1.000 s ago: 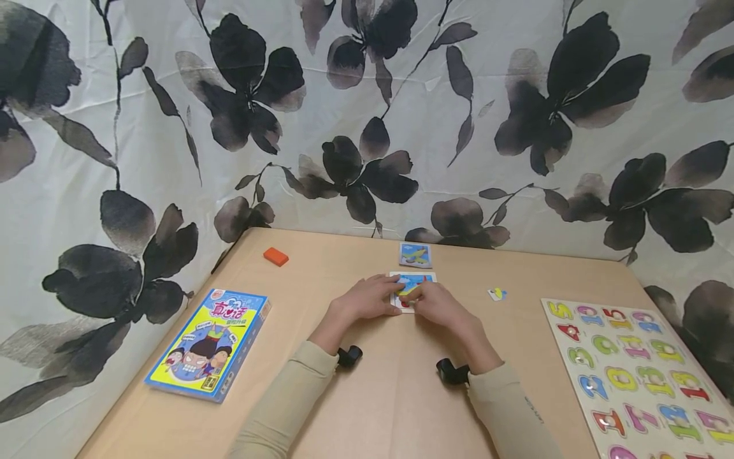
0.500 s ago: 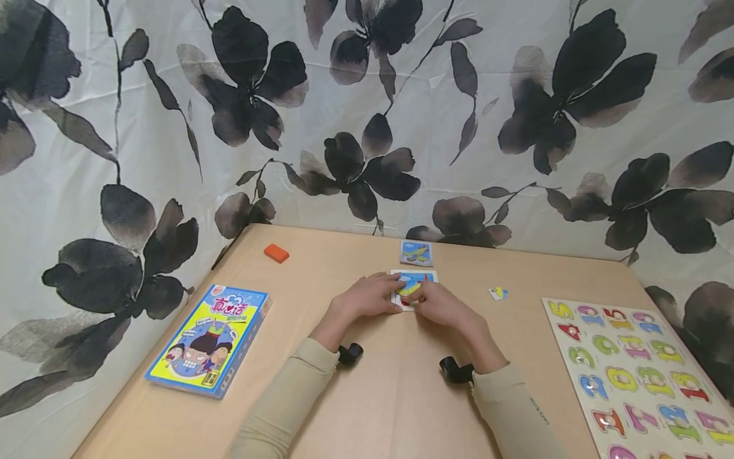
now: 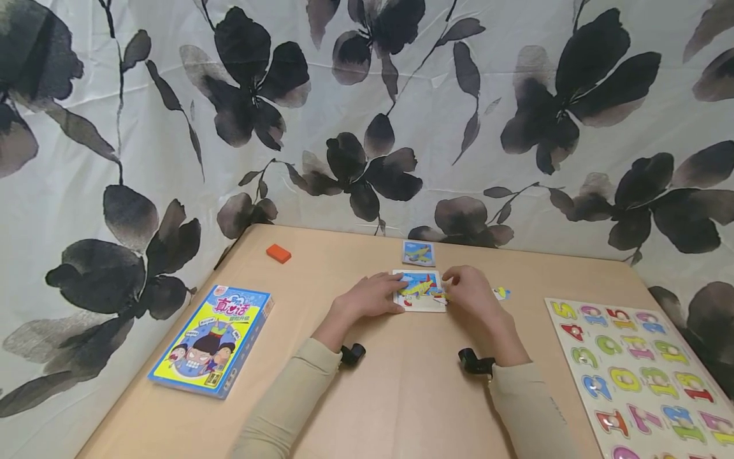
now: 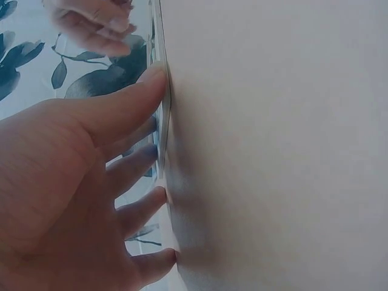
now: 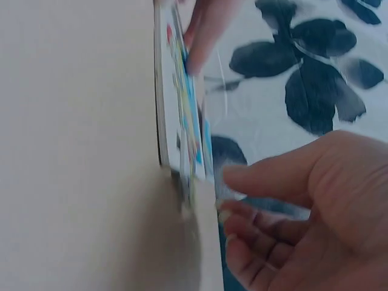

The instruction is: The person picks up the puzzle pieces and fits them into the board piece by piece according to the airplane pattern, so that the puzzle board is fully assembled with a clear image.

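A small white-framed jigsaw puzzle (image 3: 421, 281) with a yellow plane on blue lies flat near the table's far edge. My left hand (image 3: 371, 297) rests on its left side, thumb (image 4: 136, 100) at the near edge and the other fingers spread out. Just past the right edge is my right hand (image 3: 474, 294), lifted a little. In the right wrist view its thumb (image 5: 267, 176) and curled fingers stand apart with nothing between them. One puzzle piece (image 5: 184, 163) juts over the frame's right edge. Another loose piece (image 3: 503, 293) lies partly behind the right hand.
Behind the puzzle lies a matching plane picture (image 3: 418, 254). An orange block (image 3: 278, 254) is at the back left, with a blue and yellow card box (image 3: 212, 341) nearer. A number board (image 3: 648, 376) fills the right side. A flowered cloth (image 3: 367, 115) hangs behind the table.
My right hand has lifted off the puzzle and moved right, uncovering the plane picture and the jutting piece. The left hand stays on the puzzle's left side.
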Demonstrator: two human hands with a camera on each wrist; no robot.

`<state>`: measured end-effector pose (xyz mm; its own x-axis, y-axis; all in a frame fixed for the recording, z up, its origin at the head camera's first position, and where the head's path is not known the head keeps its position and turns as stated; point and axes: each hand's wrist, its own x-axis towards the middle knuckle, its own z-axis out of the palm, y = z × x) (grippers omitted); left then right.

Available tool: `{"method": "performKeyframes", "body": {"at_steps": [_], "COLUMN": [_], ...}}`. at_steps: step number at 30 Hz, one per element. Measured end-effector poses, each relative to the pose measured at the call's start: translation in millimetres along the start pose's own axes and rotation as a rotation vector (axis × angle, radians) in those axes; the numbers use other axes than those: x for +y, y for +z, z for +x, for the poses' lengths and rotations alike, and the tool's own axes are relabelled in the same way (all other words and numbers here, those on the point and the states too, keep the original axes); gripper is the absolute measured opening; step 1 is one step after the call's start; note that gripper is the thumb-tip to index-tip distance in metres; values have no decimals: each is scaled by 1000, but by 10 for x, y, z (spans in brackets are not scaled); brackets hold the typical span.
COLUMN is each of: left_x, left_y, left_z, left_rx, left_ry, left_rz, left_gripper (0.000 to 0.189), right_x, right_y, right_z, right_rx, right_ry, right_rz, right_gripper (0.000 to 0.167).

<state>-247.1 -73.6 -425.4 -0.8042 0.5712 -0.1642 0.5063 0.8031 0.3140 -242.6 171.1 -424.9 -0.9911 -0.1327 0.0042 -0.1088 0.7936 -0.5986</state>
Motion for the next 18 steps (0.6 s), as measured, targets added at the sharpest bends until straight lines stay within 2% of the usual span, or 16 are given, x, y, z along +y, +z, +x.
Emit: {"method": "performKeyframes", "body": {"at_steps": [4,9,14,18], "left_x": [1,1,4,12], "left_y": [-6,-7,-12,-17], "left_z": [-3,4,6,6], "left_rx": [0,-1,-3,-1], "left_ry": [1,-9,-11,-4], "left_rz": [3,5,5,15], "left_gripper": [67,66,66,66], "right_x": [83,56,13,-37], "right_y": [-28,34,81,82], "right_z": [-11,-10,6,-2], "right_rx": [-43,-107,-75,-67], "right_ry": [35,-8,-15,-81], "right_rz": [-5,37,62,85], "right_gripper": [33,27,18,8]}}
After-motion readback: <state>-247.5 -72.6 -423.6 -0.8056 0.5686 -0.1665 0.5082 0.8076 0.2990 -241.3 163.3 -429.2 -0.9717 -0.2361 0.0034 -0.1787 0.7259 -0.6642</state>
